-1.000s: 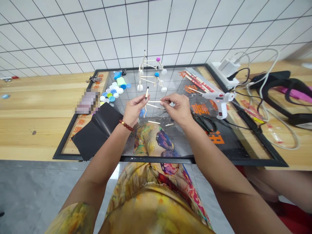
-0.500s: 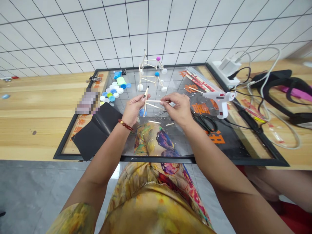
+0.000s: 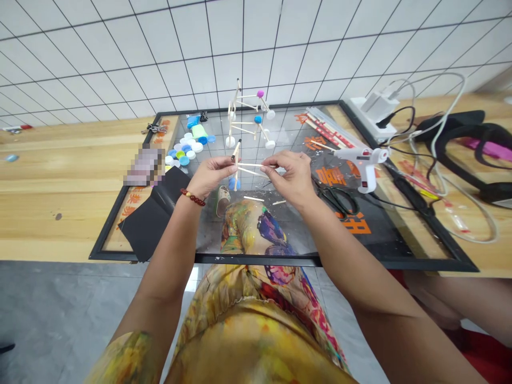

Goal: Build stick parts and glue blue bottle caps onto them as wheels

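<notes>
Between my hands is a small frame of thin wooden sticks with black-tipped pieces at its left end. My left hand, with a red bead bracelet at the wrist, pinches that left end. The fingers of my right hand are closed on the right end of the sticks. Behind them, two stick models stand on white caps, one with a blue cap and one with a pink cap. Two short loose sticks lie on the glass in front of the held frame.
Colored bottle caps and a black sheet lie to the left. On the right are black scissors, a white glue gun, packaged sticks and a power strip with cables. Another person's leg shows at lower right.
My left hand has shifted slightly left and its grip on the frame has changed. The black-tipped piece now tilts differently. My right hand stays at the sticks' right end.
</notes>
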Motion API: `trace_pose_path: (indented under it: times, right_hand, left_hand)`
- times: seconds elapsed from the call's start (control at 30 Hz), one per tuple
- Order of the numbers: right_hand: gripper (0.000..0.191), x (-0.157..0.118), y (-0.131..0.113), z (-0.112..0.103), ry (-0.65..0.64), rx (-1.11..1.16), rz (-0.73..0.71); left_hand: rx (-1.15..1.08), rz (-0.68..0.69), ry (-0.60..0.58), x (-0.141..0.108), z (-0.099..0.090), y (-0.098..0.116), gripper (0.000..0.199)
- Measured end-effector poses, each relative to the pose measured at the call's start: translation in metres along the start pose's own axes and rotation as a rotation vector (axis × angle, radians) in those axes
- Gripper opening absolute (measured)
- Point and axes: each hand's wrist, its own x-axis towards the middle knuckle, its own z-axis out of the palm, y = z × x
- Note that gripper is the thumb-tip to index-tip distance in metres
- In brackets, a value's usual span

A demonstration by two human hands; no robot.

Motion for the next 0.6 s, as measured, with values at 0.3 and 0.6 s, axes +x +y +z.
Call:
trace_pose_path:
  times: [0.3, 0.6]
  right_hand:
    - [0.013, 0.0004, 0.0005, 0.0001, -0.009, -0.006, 0.02]
    - [0.017, 0.0007, 0.0021, -0.0003, -0.021, -0.06, 0.009]
  left_hand:
    - [0.053, 0.087, 0.063, -0.0013, 0.0061, 0.0018, 0.02]
    - [0.17, 0.153, 0.037, 0.0003, 0.0046, -0.001, 0.02]
